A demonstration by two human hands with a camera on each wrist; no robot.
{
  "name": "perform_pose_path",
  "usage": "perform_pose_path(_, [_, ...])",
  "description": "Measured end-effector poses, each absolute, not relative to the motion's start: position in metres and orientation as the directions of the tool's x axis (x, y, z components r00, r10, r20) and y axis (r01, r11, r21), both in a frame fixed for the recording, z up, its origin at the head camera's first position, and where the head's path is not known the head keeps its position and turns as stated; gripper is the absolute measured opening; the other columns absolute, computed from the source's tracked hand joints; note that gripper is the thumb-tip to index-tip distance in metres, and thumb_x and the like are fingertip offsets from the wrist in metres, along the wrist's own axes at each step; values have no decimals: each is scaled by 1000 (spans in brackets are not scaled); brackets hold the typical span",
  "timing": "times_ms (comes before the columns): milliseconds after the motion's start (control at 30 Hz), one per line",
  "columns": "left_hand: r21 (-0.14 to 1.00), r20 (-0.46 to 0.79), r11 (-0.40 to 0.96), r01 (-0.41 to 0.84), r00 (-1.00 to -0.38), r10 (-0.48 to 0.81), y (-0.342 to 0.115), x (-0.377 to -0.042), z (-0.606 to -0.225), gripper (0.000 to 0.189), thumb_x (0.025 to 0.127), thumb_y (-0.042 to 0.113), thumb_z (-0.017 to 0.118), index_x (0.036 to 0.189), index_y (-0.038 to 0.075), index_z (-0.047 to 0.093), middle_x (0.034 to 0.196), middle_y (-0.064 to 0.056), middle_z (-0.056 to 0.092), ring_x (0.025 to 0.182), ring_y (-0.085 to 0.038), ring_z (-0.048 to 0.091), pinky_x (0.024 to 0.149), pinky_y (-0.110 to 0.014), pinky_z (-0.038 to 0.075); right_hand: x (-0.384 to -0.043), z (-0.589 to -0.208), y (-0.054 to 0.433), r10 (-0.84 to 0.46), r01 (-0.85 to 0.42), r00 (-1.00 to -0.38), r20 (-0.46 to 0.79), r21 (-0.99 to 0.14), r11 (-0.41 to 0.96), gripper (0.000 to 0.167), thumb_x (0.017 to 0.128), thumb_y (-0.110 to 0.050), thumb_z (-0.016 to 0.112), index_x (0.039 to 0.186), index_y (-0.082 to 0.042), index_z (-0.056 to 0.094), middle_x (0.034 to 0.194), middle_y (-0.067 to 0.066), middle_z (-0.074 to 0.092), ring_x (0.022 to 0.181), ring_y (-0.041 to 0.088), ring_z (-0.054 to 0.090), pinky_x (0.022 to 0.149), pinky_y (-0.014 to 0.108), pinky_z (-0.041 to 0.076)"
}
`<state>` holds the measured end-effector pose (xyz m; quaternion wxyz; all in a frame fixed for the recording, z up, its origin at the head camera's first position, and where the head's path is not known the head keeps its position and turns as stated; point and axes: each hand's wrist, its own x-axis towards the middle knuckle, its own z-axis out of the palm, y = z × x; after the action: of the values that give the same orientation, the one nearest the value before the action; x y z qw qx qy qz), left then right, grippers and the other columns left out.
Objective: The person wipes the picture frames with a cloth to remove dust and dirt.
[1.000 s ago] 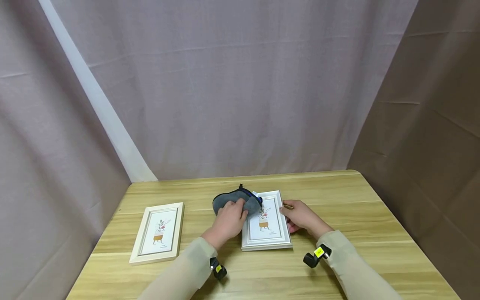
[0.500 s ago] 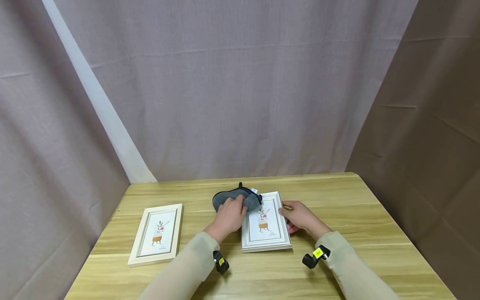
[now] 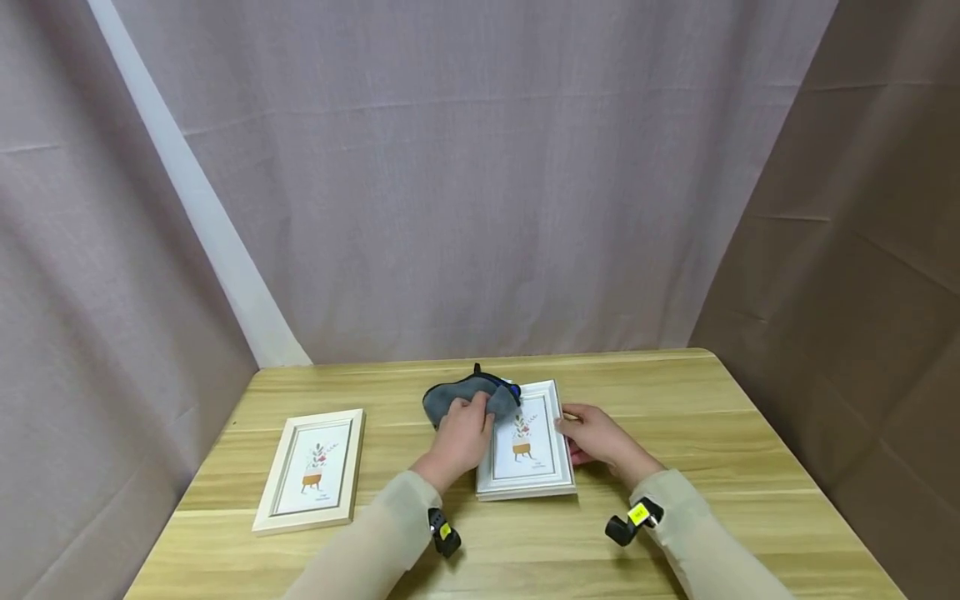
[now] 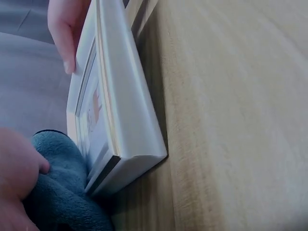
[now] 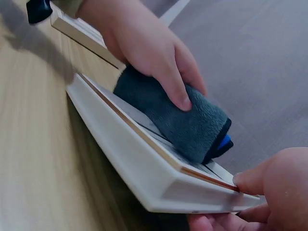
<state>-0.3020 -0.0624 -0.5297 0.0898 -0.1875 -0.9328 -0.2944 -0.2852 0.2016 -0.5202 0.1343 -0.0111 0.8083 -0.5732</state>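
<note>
Shifted slightly leftward: white picture frame [image 3: 527,460], right side tilted off the table [image 3: 675,417], pinched there by the right hand [image 3: 600,436]. Grey cloth [image 3: 442,402], gripped by left hand [image 3: 462,433], lies over its upper left. Slack pinch could drop it.

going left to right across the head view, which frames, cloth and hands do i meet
Cream picture frame, gray cloth, white picture frame, right hand. The left hand overlaps the cloth, so it's left out.

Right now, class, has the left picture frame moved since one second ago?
No; the left picture frame shows no shift against the table corner behind it.
</note>
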Motion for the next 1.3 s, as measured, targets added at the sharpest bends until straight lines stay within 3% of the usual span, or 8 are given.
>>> perform_pose_path(233, [622,213,712,325,-946,246,-57,-307,-530,41,117,20,51,149,-5,57,124,-25,76,133,-45,57,108,-62,51,-277,-517,199,-183,143,-962,-203,-944,298,49,109,-9,58,150,18,50,107,16,76,83,19,73,65,33,64])
perform_pose_path(333, [619,218,708,340,-940,261,-56,-305,-527,42,117,20,48,148,-7,56,126,-26,74,132,-46,57,107,-59,52,-276,-516,199,-184,133,-963,-198,-940,314,46,109,-8,57,148,17,54,106,16,75,82,19,73,64,33,64])
perform_pose_path(600, [592,181,745,308,-951,249,-45,-301,-514,39,117,20,50,148,-2,60,132,-21,74,133,-44,54,104,-70,47,-274,-516,201,-192,134,-960,-204,-935,327,46,108,-7,59,146,17,55,100,16,73,75,18,69,62,33,63])
perform_pose_path(933, [552,148,781,292,-956,253,-33,-301,-506,38,118,21,48,148,3,61,139,-15,72,135,-38,55,104,-67,45,-272,-511,200,-184,124,-962,-202,-923,365,42,107,-7,60,143,15,60,94,14,71,72,19,66,65,39,65])
perform_pose_path(1300, [569,165,760,315,-949,270,-18,-306,-505,39,118,23,45,147,4,63,139,-15,72,136,-36,59,99,-65,45,-271,-510,199,-205,88,-964,-170,-930,357,34,106,-5,60,134,15,65,89,12,70,71,18,66,61,34,64])
